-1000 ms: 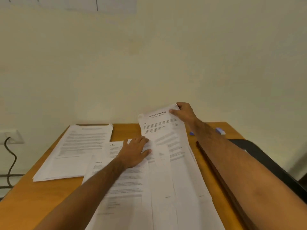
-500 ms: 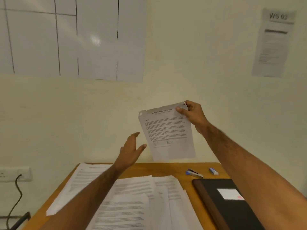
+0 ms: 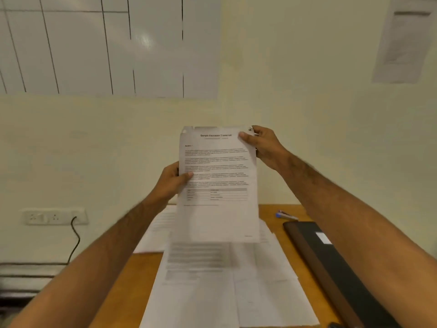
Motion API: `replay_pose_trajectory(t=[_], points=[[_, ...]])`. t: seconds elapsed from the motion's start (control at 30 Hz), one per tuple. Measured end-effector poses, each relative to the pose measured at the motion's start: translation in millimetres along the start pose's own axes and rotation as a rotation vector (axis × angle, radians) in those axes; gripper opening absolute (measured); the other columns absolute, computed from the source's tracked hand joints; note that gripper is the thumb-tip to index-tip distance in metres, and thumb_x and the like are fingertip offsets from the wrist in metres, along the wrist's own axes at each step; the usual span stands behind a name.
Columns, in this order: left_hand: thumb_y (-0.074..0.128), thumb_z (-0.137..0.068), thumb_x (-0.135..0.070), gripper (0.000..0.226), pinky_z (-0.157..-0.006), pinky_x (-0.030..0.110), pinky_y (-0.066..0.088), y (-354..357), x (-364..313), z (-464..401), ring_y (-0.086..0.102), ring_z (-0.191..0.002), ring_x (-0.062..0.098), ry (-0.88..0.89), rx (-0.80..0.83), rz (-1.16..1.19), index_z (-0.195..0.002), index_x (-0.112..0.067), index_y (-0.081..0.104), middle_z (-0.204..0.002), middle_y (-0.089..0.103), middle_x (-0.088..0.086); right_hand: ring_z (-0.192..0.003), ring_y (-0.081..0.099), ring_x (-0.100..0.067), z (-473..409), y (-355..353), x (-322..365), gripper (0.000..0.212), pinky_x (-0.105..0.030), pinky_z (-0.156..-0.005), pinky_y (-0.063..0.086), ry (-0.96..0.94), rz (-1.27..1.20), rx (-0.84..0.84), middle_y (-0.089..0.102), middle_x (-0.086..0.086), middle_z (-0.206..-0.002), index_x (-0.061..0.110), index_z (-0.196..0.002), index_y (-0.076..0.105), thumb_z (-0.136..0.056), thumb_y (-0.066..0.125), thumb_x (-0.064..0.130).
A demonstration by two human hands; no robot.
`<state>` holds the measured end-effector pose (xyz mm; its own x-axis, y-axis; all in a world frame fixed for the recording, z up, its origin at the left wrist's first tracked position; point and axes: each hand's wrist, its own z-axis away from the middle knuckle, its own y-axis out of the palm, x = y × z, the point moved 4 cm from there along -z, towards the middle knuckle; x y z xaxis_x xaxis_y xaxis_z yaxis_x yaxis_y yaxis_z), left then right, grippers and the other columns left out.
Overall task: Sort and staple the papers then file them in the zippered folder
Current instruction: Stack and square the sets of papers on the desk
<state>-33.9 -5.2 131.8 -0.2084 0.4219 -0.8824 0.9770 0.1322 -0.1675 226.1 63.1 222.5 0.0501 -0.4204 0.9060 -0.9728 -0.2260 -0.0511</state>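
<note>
A printed sheet headed as a transcript [image 3: 217, 185] is held upright in the air above the desk. My right hand [image 3: 264, 145] pinches its top right corner. My left hand [image 3: 171, 182] grips its left edge, thumb on the front. Below it, several overlapping white papers [image 3: 224, 285] lie spread on the wooden desk [image 3: 123, 280]. The black zippered folder [image 3: 335, 268] lies closed on the right side of the desk, partly behind my right forearm. A small blue stapler [image 3: 285, 215] rests at the desk's back edge.
Another paper pile [image 3: 156, 230] lies at the desk's back left. A wall socket with a black cable [image 3: 55, 216] is at the left. A whiteboard [image 3: 106, 46] and a posted notice [image 3: 402, 39] hang on the wall.
My left hand rose from the desk papers and took hold of the sheet's left edge. The sheet was lifted off the pile and now faces me squarely.
</note>
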Motion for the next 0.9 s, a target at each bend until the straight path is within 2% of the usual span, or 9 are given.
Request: replay_pose_trajectory(t=[0.13,0.2,0.3,0.37,0.5,0.67,0.77,0.83,0.9], points=[[0.054,-0.099,-0.007,0.029,-0.071,0.02,0.055,-32,55,39,0.071,-0.094,0.006,-0.154,-0.062,-0.04,-0.123,-0.023,0.063,-0.109,0.073,-0.011,-0.087,0.076,-0.027,27,19,-78,0.045,-0.037,-0.071,0.061,0.255,0.061,-0.029,0.077,-0.011,-0.1,0.008,-0.112,0.067,-0.099,0.057,0.05],[0.052,-0.1,-0.005,0.031,-0.079,0.024,0.057,-47,92,58,0.071,-0.092,0.004,-0.264,-0.089,-0.05,-0.116,-0.028,0.064,-0.101,0.075,-0.016,-0.084,0.074,-0.026,47,21,-130,0.036,-0.036,-0.067,0.059,0.38,0.209,0.002,0.077,-0.014,-0.102,0.007,-0.114,0.066,-0.1,0.06,0.04],[0.05,-0.1,-0.005,0.037,-0.098,0.046,0.053,-65,145,78,0.069,-0.108,0.019,-0.408,-0.091,-0.065,-0.13,-0.026,0.059,-0.121,0.071,-0.003,-0.087,0.069,-0.022,78,21,-202,0.018,-0.036,-0.075,0.059,0.473,0.557,0.085,0.071,-0.016,-0.114,0.008,-0.11,0.064,-0.096,0.065,0.02],[0.048,-0.1,-0.008,0.038,-0.099,0.052,0.053,-71,170,87,0.068,-0.111,0.025,-0.491,-0.089,-0.054,-0.132,-0.025,0.057,-0.127,0.068,0.003,-0.098,0.065,-0.023,96,20,-235,0.032,-0.036,-0.083,0.056,0.511,0.783,0.108,0.067,-0.014,-0.122,0.01,-0.119,0.062,-0.093,0.07,0.027],[0.046,-0.099,-0.009,0.034,-0.093,0.048,0.057,-70,175,99,0.07,-0.103,0.025,-0.538,-0.128,-0.04,-0.128,-0.022,0.059,-0.119,0.071,0.002,-0.134,0.042,-0.031,119,27,-263,0.081,-0.044,-0.102,0.044,0.548,1.157,0.196,0.044,-0.011,-0.145,0.015,-0.138,0.05,-0.08,0.069,0.069],[0.049,-0.095,-0.005,0.037,-0.096,0.051,0.053,-89,183,118,0.07,-0.106,0.029,-0.542,-0.173,0.118,-0.124,-0.024,0.062,-0.119,0.072,0.006,-0.14,0.033,-0.034,120,37,-263,0.09,-0.05,-0.108,0.039,0.529,1.194,0.2,0.037,-0.013,-0.151,0.017,-0.144,0.043,-0.078,0.069,0.072],[0.048,-0.097,-0.003,0.031,-0.083,0.042,0.056,-94,180,124,0.073,-0.095,0.023,-0.511,-0.268,0.269,-0.115,-0.024,0.063,-0.112,0.074,0.005,-0.141,0.031,-0.034,114,38,-263,0.083,-0.052,-0.111,0.033,0.523,1.182,0.197,0.035,-0.011,-0.152,0.018,-0.146,0.043,-0.082,0.072,0.062],[0.047,-0.099,-0.006,0.025,-0.065,0.033,0.058,-92,183,124,0.075,-0.079,0.017,-0.543,-0.284,0.324,-0.11,-0.023,0.062,-0.1,0.076,0.002,-0.141,0.034,-0.033,109,45,-256,0.069,-0.052,-0.112,0.03,0.403,1.233,0.151,0.039,-0.009,-0.151,0.021,-0.145,0.047,-0.09,0.066,0.058],[0.047,-0.1,-0.01,0.022,-0.055,0.028,0.058,-96,187,127,0.074,-0.072,0.015,-0.551,-0.307,0.376,-0.114,-0.02,0.06,-0.097,0.076,0.003,-0.14,0.036,-0.031,106,58,-253,0.067,-0.051,-0.112,0.029,0.334,1.221,0.155,0.044,-0.007,-0.15,0.023,-0.144,0.05,-0.093,0.056,0.064]])
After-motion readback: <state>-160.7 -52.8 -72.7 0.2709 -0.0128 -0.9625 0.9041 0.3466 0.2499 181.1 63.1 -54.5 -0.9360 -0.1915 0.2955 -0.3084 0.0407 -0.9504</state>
